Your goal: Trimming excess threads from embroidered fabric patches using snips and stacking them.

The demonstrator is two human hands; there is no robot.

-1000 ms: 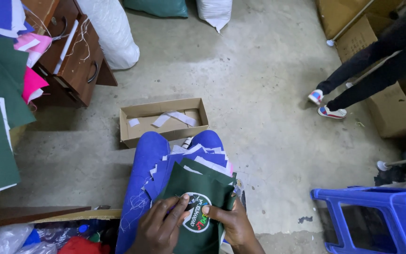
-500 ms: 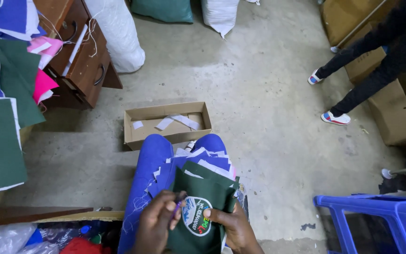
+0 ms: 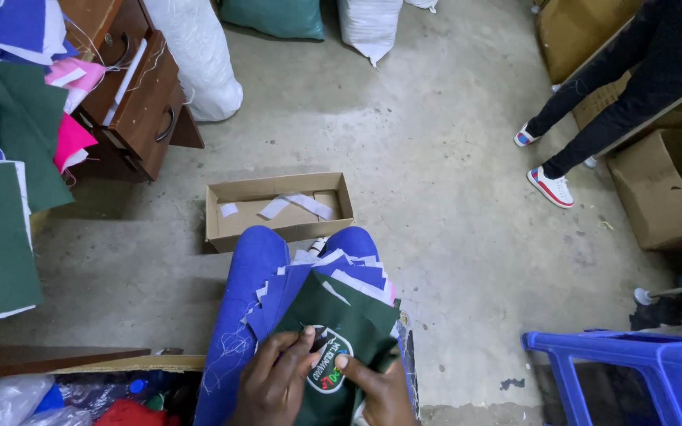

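Observation:
On my lap, covered by blue trousers (image 3: 250, 276), lies a stack of fabric pieces, blue and white below, with a dark green piece (image 3: 341, 315) on top. That green piece bears a round white emblem (image 3: 327, 367). My left hand (image 3: 274, 383) presses its fingertips on the emblem's left edge. My right hand (image 3: 372, 386) pinches the fabric at the emblem's lower right. Both hands hold the green piece.
A shallow cardboard box (image 3: 278, 209) with white paper strips sits on the concrete floor ahead of my knees. A wooden drawer unit (image 3: 136, 95) and fabric piles (image 3: 9, 158) stand left. A blue plastic stool (image 3: 633, 371) is right. Another person's legs (image 3: 609, 79) stand at the far right.
My left hand has shifted slightly over the emblem. The view has tilted, and the other person's feet have moved a little.

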